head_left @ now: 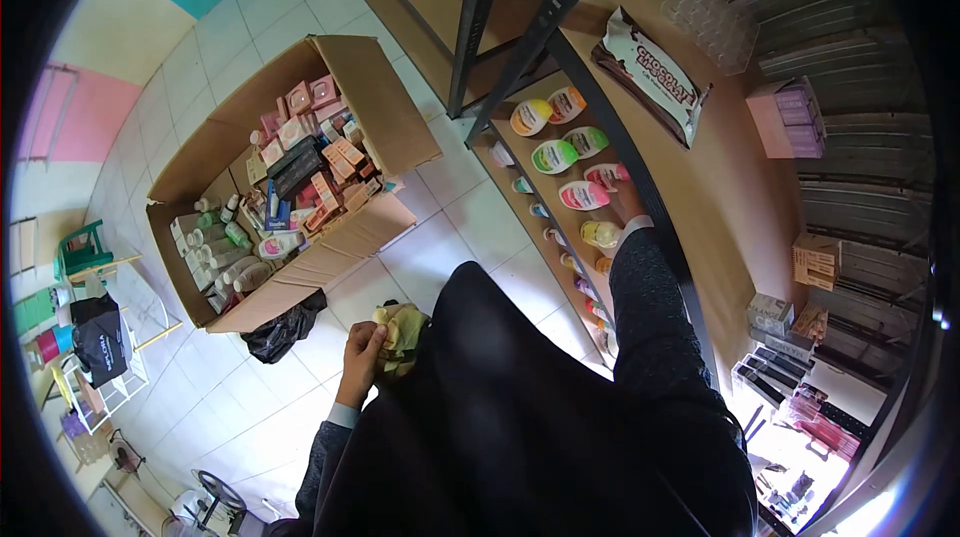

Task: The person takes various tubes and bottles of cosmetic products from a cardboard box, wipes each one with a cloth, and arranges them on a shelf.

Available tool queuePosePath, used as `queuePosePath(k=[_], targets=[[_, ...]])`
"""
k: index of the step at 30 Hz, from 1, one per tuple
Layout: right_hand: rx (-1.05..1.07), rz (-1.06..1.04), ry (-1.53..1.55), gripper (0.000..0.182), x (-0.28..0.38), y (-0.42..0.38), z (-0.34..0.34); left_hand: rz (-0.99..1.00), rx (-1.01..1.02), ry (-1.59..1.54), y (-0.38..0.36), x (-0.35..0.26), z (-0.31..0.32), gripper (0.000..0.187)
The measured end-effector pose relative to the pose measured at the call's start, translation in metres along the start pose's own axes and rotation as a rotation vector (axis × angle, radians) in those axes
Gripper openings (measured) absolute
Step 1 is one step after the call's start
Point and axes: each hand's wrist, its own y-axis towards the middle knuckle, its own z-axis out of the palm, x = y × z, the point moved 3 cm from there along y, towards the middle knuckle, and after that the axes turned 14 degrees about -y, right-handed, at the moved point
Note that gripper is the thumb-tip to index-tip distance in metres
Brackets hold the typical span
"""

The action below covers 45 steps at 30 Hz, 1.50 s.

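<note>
My left hand (359,361) is closed on a crumpled yellow-green cloth (403,334), held low in front of my dark garment. My right arm stretches to the shelf, where my right hand (630,203) grips a pink-labelled bottle (604,175); its fingers are partly hidden. Beside that bottle stands another pink-labelled bottle (584,196). Green-labelled bottles (554,157) and yellow and orange ones (531,118) are lined up farther along the same shelf. A pale yellow bottle (600,234) is just nearer than my right hand.
A large open cardboard box (190,187) full of cosmetic boxes and bottles sits on the tiled floor. A black plastic bag (285,329) lies against it. The black metal shelf frame (520,47) rises ahead. On the top board lies a chocolate-labelled packet (652,75).
</note>
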Motion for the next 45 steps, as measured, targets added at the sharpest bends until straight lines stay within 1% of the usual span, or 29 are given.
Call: queuePosePath(k=[3, 7, 13, 15, 17, 19, 20, 21, 22, 24, 25, 26, 28, 29, 30, 31, 32, 33, 34, 35, 36, 38, 39, 40, 41, 42, 43, 44, 45], targets=[[0.013, -0.005, -0.046, 0.028, 0.000, 0.000, 0.003, 0.012, -0.017, 0.001, 0.001, -0.012, 0.005, 0.032], [0.032, -0.017, -0.093, 0.029, 0.002, -0.003, 0.003, 0.041, 0.032, 0.076, 0.004, -0.024, 0.009, 0.033], [0.090, -0.040, -0.157, 0.031, 0.007, -0.008, 0.001, 0.055, 0.043, 0.077, 0.007, -0.022, 0.005, 0.033], [0.097, -0.067, -0.189, 0.032, 0.013, -0.012, 0.000, 0.072, 0.035, 0.092, 0.008, -0.024, 0.003, 0.032], [0.054, -0.122, -0.242, 0.033, 0.018, -0.023, -0.005, 0.094, 0.049, 0.117, 0.007, -0.025, 0.001, 0.033], [-0.039, -0.212, -0.311, 0.033, 0.033, -0.042, -0.007, 0.083, 0.041, 0.132, 0.002, -0.043, 0.008, 0.036], [-0.118, -0.272, -0.356, 0.034, 0.045, -0.056, -0.008, 0.118, 0.028, 0.065, 0.001, -0.044, 0.009, 0.038], [-0.196, -0.361, -0.406, 0.034, 0.059, -0.075, -0.006, 0.232, 0.018, 0.235, 0.004, -0.038, 0.006, 0.042], [-0.269, -0.467, -0.449, 0.035, 0.077, -0.098, -0.003, 0.298, 0.019, 0.309, 0.002, -0.051, 0.009, 0.040], [-0.314, -0.732, -0.518, 0.033, 0.111, -0.146, 0.015, 0.402, 0.047, 0.299, 0.002, -0.059, 0.010, 0.035], [-0.387, -0.974, -0.595, 0.032, 0.127, -0.168, 0.027, 0.407, 0.025, 0.297, 0.003, -0.064, 0.009, 0.035], [-0.375, -0.988, -0.586, 0.032, 0.141, -0.187, 0.042, 0.429, 0.042, 0.280, 0.004, -0.070, 0.009, 0.034], [0.153, -0.803, -0.264, 0.028, 0.158, -0.219, 0.082, 0.447, 0.053, 0.261, 0.006, -0.083, 0.011, 0.032], [0.387, -0.759, -0.197, 0.026, 0.160, -0.230, 0.106, 0.476, 0.061, 0.207, 0.008, -0.092, 0.012, 0.032], [0.616, -0.705, -0.130, 0.029, 0.161, -0.243, 0.129, 0.506, 0.071, 0.152, 0.009, -0.098, 0.012, 0.032], [0.742, -0.567, 0.016, 0.036, 0.170, -0.267, 0.147, 0.496, 0.116, 0.183, 0.012, -0.101, 0.010, 0.036], [0.858, -0.420, 0.162, 0.044, 0.179, -0.291, 0.165, 0.494, 0.117, 0.181, 0.014, -0.105, 0.008, 0.036], [0.856, -0.417, 0.159, 0.044, 0.179, -0.306, 0.180, 0.481, 0.192, 0.109, 0.016, -0.110, 0.008, 0.040], [0.937, -0.309, 0.321, 0.049, 0.175, -0.320, 0.194, 0.463, 0.266, 0.034, 0.017, -0.115, 0.009, 0.044], [1.012, -0.197, 0.484, 0.055, 0.173, -0.328, 0.206, 0.328, 0.347, -0.247, 0.014, -0.116, 0.008, 0.048], [1.011, -0.185, 0.478, 0.055, 0.177, -0.334, 0.211, 0.317, 0.345, -0.253, 0.016, -0.121, -0.003, 0.048], [0.907, -0.015, 0.434, 0.055, 0.183, -0.340, 0.222, 0.234, 0.424, -0.150, 0.031, -0.134, -0.028, 0.051], [0.816, 0.002, 0.373, 0.051, 0.155, -0.325, 0.236, 0.266, 0.342, -0.163, 0.060, -0.113, -0.047, 0.042], [0.805, 0.007, 0.372, 0.051, 0.151, -0.314, 0.237, 0.314, 0.228, 0.070, 0.079, -0.117, -0.072, 0.038], [0.788, 0.181, 0.482, 0.047, 0.147, -0.303, 0.238, 0.358, 0.114, 0.302, 0.096, -0.123, -0.101, 0.034], [0.763, 0.356, 0.592, 0.043, 0.144, -0.299, 0.242, 0.443, -0.010, 0.341, 0.112, -0.130, -0.125, 0.028], [0.661, 0.361, 0.650, 0.037, 0.166, -0.303, 0.238, 0.532, -0.134, 0.377, 0.129, -0.137, -0.146, 0.022], [0.748, 0.302, 0.693, 0.041, 0.162, -0.291, 0.236, 0.561, -0.144, 0.455, 0.151, -0.132, -0.165, 0.022], [0.685, 0.307, 0.753, 0.044, 0.170, -0.291, 0.237, 0.589, -0.153, 0.533, 0.172, -0.120, -0.178, 0.022]])
